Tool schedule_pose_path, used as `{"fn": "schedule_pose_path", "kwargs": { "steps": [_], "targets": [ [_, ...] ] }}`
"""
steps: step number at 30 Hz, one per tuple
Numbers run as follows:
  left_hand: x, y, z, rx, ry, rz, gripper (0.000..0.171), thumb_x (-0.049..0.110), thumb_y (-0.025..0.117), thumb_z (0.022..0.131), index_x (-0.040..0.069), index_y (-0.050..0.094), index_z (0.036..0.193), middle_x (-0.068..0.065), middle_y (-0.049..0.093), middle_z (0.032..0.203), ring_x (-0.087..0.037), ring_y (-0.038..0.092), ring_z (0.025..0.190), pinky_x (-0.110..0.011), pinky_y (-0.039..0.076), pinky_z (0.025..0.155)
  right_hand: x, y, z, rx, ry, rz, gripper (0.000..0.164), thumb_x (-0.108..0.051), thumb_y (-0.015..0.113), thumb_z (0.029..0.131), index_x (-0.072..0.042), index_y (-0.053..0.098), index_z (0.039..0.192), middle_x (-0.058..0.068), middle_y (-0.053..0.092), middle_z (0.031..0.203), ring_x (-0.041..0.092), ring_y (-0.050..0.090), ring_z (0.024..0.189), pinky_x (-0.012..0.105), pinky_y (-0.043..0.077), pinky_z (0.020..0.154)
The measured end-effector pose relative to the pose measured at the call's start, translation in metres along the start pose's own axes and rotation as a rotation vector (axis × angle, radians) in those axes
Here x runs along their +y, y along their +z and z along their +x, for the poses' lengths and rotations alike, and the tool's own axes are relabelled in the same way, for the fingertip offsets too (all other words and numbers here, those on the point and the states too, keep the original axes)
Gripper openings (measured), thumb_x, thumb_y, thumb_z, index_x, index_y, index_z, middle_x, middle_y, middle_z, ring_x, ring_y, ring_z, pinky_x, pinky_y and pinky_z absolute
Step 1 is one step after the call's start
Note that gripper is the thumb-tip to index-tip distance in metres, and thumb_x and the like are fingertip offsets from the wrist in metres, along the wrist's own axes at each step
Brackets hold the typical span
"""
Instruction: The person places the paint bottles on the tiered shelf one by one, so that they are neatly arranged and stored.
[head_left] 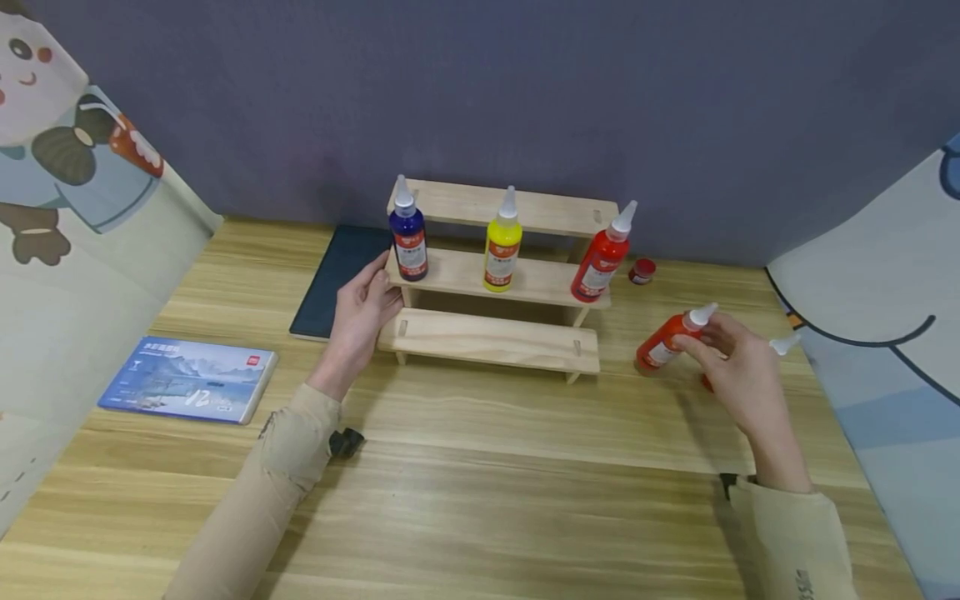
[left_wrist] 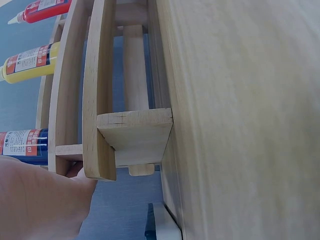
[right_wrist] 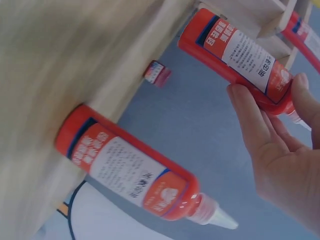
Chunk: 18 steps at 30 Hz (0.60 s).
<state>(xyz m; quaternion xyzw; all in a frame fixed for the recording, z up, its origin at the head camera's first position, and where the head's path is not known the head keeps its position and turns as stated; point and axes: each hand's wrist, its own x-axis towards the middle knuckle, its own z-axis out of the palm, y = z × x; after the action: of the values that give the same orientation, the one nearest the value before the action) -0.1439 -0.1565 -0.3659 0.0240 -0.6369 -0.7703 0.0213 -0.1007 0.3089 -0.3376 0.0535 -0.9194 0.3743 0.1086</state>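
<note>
My left hand grips the left end of a three-tier wooden display rack; some of its fingers are hidden behind the wood. On the middle tier stand a dark blue bottle, a yellow bottle and a red bottle, all with pointed white nozzles. Right of the rack, my right hand holds an orange-red bottle near its neck, between thumb and fingers, the bottle tilted. Another orange-red bottle stands on the table beside that hand, mostly hidden behind it in the head view.
A small red-lidded jar sits right of the rack near the back wall. A dark flat panel lies behind my left hand. Farther left is a blue boxed set. Printed fabric walls border the wooden table.
</note>
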Motion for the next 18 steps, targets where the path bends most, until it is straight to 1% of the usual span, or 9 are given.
{"fn": "schedule_pose_path", "kwargs": {
  "steps": [3,5,9,10,12,13,15,18],
  "targets": [
    [0.0,0.0,0.0,-0.001,0.003,0.001,0.051,0.016,0.035,0.119,0.004,0.03,0.169,-0.024,0.027,0.172,-0.042,0.038,0.151,-0.049,0.037,0.121,-0.007,-0.001,0.0,-0.01,0.01,0.003,0.038,-0.012,0.08,0.1,0.006,0.068,0.132,0.026,0.071,0.126,-0.017,0.053,0.101,0.0,0.045,0.082],
    [0.0,0.0,0.0,-0.001,0.004,-0.001,0.051,0.016,0.035,0.119,0.004,0.029,0.169,-0.024,0.028,0.172,-0.042,0.038,0.151,-0.049,0.037,0.121,-0.013,-0.002,0.0,-0.018,0.017,0.004,0.04,-0.014,0.08,0.1,0.004,0.068,0.133,0.025,0.071,0.126,-0.015,0.054,0.101,0.003,0.048,0.076],
    [0.0,0.0,-0.001,-0.005,0.0,0.004,0.052,0.017,0.035,0.119,0.005,0.028,0.17,-0.024,0.026,0.172,-0.042,0.037,0.152,-0.048,0.038,0.121,-0.022,-0.002,-0.002,-0.023,0.013,-0.006,0.042,-0.015,0.081,0.099,0.004,0.068,0.134,0.025,0.072,0.126,-0.011,0.056,0.102,0.002,0.047,0.074],
    [0.0,0.0,-0.001,-0.005,0.0,0.006,0.052,0.017,0.035,0.119,0.005,0.028,0.17,-0.023,0.026,0.172,-0.042,0.038,0.152,-0.048,0.038,0.12,-0.024,-0.002,-0.002,-0.023,0.009,-0.004,0.042,-0.015,0.082,0.099,0.004,0.068,0.134,0.025,0.072,0.126,-0.011,0.056,0.102,0.002,0.047,0.074],
    [0.0,0.0,-0.001,-0.008,-0.001,0.01,0.052,0.017,0.035,0.119,0.005,0.028,0.17,-0.023,0.025,0.173,-0.042,0.037,0.152,-0.048,0.038,0.121,-0.028,-0.002,-0.002,-0.021,-0.001,-0.002,0.042,-0.013,0.082,0.099,0.005,0.068,0.133,0.025,0.071,0.126,-0.011,0.057,0.102,0.0,0.045,0.081],
    [0.0,0.0,-0.001,-0.008,-0.001,0.011,0.052,0.017,0.035,0.12,0.006,0.028,0.17,-0.023,0.026,0.172,-0.042,0.037,0.152,-0.048,0.038,0.12,-0.029,-0.002,-0.002,-0.019,-0.004,-0.004,0.042,-0.013,0.082,0.098,0.005,0.069,0.133,0.025,0.071,0.126,-0.009,0.058,0.102,0.0,0.045,0.081],
    [0.0,0.0,-0.001,-0.007,0.0,0.011,0.052,0.018,0.035,0.12,0.006,0.029,0.17,-0.023,0.026,0.172,-0.042,0.038,0.152,-0.047,0.039,0.12,-0.033,-0.001,-0.003,-0.017,-0.01,-0.005,0.042,-0.012,0.083,0.098,0.005,0.069,0.133,0.025,0.072,0.126,0.001,0.065,0.106,0.0,0.045,0.081],
    [0.0,0.0,-0.001,-0.008,0.001,0.011,0.052,0.018,0.035,0.12,0.006,0.028,0.17,-0.023,0.026,0.172,-0.042,0.038,0.152,-0.047,0.038,0.12,-0.038,-0.001,-0.003,-0.019,-0.009,-0.013,0.043,-0.013,0.083,0.097,0.004,0.069,0.134,0.025,0.072,0.126,0.024,0.07,0.11,0.001,0.046,0.081]
  ]
}}
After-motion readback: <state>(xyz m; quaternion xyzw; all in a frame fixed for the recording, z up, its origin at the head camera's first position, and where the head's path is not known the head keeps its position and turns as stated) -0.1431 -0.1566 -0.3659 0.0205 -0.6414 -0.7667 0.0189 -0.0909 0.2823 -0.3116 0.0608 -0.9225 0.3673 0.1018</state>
